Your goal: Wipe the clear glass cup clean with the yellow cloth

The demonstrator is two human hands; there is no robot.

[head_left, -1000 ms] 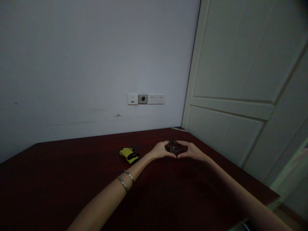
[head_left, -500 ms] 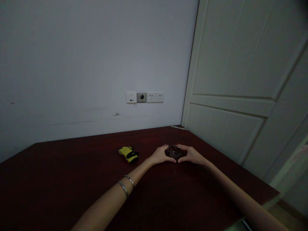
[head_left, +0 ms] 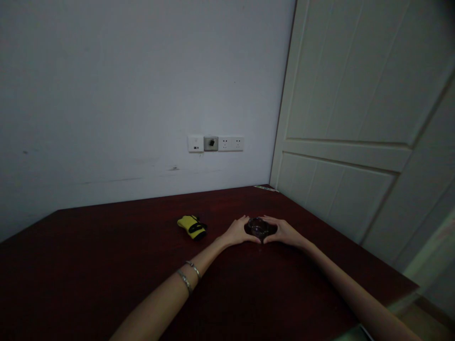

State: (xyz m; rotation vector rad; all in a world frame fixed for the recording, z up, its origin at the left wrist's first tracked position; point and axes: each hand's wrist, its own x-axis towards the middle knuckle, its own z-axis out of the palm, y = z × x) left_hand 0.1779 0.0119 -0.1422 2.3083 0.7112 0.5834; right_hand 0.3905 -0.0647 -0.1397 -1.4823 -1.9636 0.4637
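A small clear glass bowl (head_left: 259,228), possibly an ashtray, is on the dark red table toward its far right part. My left hand (head_left: 239,232) curves around its left side, and my right hand (head_left: 284,232) curves around its right side. Both thumbs meet, or nearly meet, at the near side; the other fingers reach behind the glass. In the dim light I cannot tell whether its base rests on the tabletop. To the left of my left hand lies a yellow item with black trim (head_left: 192,227), like a folded glove or small pouch.
A pale wall with a row of sockets (head_left: 231,144) stands behind the table (head_left: 106,265). A white panelled door (head_left: 341,142) borders the right side. A thin printed strip (head_left: 266,188) lies at the far corner. The table's right edge ends near my right forearm.
Both hands and the glass bowl have shifted slightly toward me. The yellow item stays where it was, and the camera view has turned a little left.
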